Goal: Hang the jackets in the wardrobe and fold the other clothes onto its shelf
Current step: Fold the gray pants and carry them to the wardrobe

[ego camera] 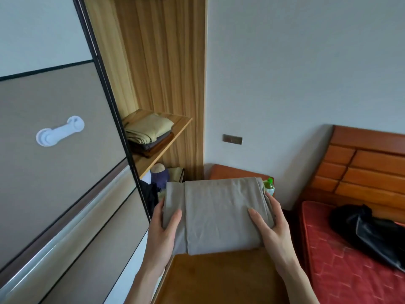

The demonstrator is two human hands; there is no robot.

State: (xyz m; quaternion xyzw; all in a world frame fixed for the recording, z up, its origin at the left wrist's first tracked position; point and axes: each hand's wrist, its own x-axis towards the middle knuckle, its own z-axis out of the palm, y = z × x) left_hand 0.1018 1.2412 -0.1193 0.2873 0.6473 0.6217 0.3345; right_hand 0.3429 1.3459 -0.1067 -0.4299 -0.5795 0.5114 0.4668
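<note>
Left hand (163, 230) and right hand (270, 227) gripped opposite edges of the folded grey garment (215, 215), held above the wooden table (219, 281), near the wardrobe shelf (168, 142).

Both my bare forearms reach up from the bottom edge, angled slightly inward toward each other. My left hand (163, 229) is raised in front of me, thumb lying flat on top and fingers curled out of sight underneath what it grips. My right hand (270, 224) mirrors it, thumb pointing up and inward, fingers wrapped round the far side. The two hands sit level, well apart.
</note>
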